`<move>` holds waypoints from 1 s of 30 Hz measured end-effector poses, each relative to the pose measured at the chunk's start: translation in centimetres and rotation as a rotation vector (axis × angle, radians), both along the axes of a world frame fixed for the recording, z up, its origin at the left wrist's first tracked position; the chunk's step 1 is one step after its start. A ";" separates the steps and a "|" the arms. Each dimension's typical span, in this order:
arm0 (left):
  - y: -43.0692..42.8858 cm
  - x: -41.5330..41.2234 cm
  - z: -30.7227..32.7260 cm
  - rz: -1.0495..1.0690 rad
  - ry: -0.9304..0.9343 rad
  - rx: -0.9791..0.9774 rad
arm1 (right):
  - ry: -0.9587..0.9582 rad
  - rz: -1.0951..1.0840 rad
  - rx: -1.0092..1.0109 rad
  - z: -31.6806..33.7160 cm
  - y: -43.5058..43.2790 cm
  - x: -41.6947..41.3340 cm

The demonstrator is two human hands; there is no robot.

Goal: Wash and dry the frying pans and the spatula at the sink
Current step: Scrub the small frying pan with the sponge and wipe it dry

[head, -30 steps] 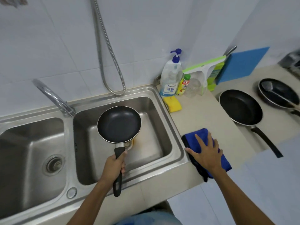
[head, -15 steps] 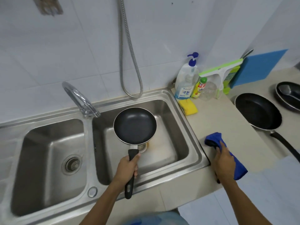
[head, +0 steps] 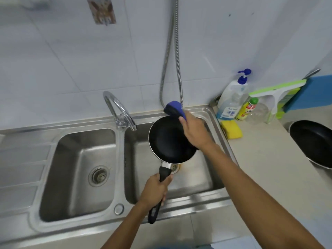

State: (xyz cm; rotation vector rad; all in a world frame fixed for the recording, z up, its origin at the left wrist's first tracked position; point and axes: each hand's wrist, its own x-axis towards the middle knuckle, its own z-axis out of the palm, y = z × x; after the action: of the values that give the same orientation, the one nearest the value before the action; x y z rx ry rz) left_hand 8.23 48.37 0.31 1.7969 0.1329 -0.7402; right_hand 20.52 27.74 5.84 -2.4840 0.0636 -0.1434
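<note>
Nonstick black: the small frying pan (head: 170,140) is held out over the right basin of the sink (head: 212,187), just ahead of the left hand (head: 154,191).
Left hand: clenched round the pan's black handle (head: 158,200), partway along it.
Right hand: the right hand (head: 195,132) is closed on a blue cloth (head: 175,107), pressed at the pan's far rim.
Handling: probably light enough for one hand; if the coating is wet it'll be slick, so the rubbery handle looks like the place to grip, not the rim.
Cloth: soft, bunches easily, best kept wadded in the palm.
Pans counted: two in view, the second, bigger frying pan (head: 312,142) parked on the counter well right of the right hand.
Spatula: none seen.
Basins: two.
Sponge: one yellow sponge (head: 231,130), just right of the right hand.
</note>
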 end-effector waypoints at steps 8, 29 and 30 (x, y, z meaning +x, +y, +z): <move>0.7 -0.1 0.3 0.179 0.016 -0.016 | 0.378 0.608 -0.186 -4.0 9.2 -1.3; -1.9 1.7 2.8 0.150 -0.066 -0.055 | 0.157 0.240 -0.005 -0.5 8.3 3.4; -1.6 1.8 2.6 0.160 -0.071 -0.050 | 0.173 0.263 0.091 -0.5 9.1 2.3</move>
State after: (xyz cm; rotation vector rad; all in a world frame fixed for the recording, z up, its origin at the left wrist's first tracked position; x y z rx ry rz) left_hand 10.07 46.75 2.94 1.7400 0.2068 -0.5600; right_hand 22.78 36.79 5.31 -2.3822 -0.1788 0.1822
